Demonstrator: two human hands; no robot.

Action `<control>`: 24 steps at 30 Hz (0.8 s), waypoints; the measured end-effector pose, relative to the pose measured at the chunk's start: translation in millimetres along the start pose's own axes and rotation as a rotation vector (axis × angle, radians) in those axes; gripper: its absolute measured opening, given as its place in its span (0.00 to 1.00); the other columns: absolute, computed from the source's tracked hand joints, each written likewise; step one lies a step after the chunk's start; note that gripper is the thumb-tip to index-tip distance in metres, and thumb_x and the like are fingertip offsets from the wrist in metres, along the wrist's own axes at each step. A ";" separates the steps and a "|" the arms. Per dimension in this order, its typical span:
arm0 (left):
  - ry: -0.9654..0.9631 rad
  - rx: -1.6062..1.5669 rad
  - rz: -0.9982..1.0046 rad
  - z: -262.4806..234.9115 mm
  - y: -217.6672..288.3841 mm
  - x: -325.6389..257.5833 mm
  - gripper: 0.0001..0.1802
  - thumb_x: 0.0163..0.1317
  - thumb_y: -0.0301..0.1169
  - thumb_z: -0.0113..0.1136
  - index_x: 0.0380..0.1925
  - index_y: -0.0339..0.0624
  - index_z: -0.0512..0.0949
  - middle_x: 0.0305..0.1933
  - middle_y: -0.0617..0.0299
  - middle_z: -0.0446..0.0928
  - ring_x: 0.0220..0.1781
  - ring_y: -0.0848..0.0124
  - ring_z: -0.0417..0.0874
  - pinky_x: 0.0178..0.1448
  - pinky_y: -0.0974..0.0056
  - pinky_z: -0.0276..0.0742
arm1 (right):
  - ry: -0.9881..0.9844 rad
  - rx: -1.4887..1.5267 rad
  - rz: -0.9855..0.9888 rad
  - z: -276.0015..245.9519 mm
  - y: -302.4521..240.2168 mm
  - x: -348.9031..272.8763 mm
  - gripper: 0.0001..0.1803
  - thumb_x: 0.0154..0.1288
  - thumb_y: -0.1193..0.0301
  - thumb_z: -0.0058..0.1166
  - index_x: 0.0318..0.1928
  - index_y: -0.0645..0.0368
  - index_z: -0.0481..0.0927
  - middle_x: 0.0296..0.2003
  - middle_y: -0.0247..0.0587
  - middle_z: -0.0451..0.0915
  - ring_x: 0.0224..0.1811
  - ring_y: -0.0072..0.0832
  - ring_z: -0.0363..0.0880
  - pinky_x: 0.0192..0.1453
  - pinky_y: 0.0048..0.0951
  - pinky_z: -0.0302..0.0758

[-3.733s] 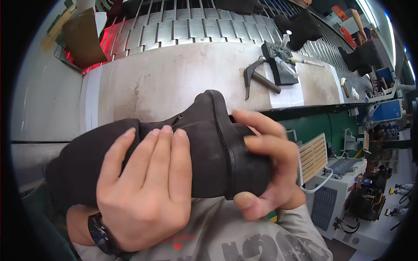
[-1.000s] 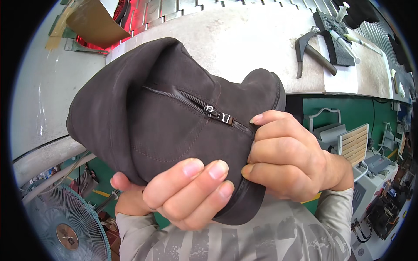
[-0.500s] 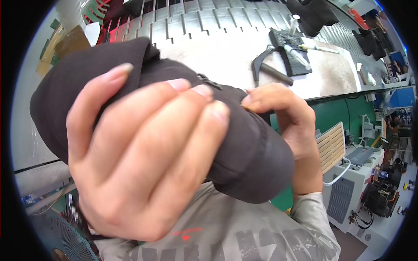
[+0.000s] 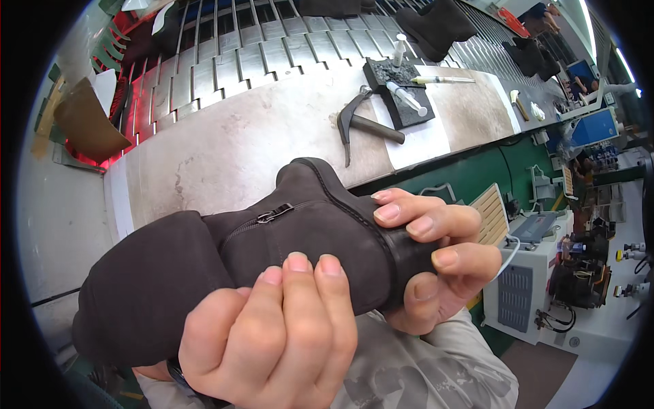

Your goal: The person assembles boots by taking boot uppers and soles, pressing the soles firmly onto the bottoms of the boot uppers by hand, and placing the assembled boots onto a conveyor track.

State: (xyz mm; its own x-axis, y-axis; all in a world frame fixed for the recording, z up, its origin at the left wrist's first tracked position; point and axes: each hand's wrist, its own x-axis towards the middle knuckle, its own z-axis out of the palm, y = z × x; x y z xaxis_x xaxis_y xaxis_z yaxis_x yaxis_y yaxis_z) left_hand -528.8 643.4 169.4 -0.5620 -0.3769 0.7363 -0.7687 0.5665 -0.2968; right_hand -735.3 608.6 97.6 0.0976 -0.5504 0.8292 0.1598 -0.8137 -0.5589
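Near the worn grey workbench (image 4: 225, 150), both hands grip a dark brown suede ankle boot (image 4: 272, 252) with its side zip closed: left hand (image 4: 272, 341) clamped round the shaft, right hand (image 4: 436, 262) round the heel end.

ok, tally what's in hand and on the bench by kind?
Dark suede boot, held by left hand and right hand: 1
Hammer: 1
Syringes: 2
Black pad: 1
Total: 5
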 end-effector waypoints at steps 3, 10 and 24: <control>0.020 0.022 -0.041 4.2 7.4 -6.4 0.08 0.61 0.27 0.68 0.37 0.35 0.90 0.31 0.58 0.87 0.31 0.68 0.83 0.32 0.64 0.70 | 0.003 -0.033 0.026 2.9 -4.4 -2.9 0.20 0.77 0.74 0.61 0.63 0.56 0.70 0.57 0.54 0.72 0.57 0.53 0.86 0.67 0.62 0.81; -0.037 0.066 0.011 -2.2 3.6 -13.5 0.15 0.64 0.32 0.72 0.50 0.42 0.89 0.44 0.58 0.90 0.44 0.69 0.89 0.45 0.65 0.80 | 0.082 -0.093 0.076 11.0 -11.0 -9.5 0.12 0.82 0.62 0.62 0.54 0.55 0.78 0.56 0.51 0.71 0.57 0.52 0.86 0.66 0.62 0.82; 0.017 0.097 0.117 -1.8 -4.3 -28.3 0.08 0.65 0.32 0.69 0.42 0.45 0.89 0.38 0.63 0.88 0.39 0.71 0.86 0.40 0.67 0.76 | -0.188 -0.237 -0.009 -4.9 -17.8 16.4 0.39 0.68 0.36 0.70 0.50 0.64 0.79 0.49 0.55 0.79 0.51 0.53 0.86 0.58 0.62 0.86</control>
State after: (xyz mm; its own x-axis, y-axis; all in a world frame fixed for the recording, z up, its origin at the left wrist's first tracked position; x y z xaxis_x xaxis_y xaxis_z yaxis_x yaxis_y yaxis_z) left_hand -508.9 653.0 150.9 -0.6450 -0.2998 0.7029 -0.7246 0.5321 -0.4379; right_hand -741.4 613.1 121.1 0.2809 -0.5165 0.8089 -0.0700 -0.8516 -0.5195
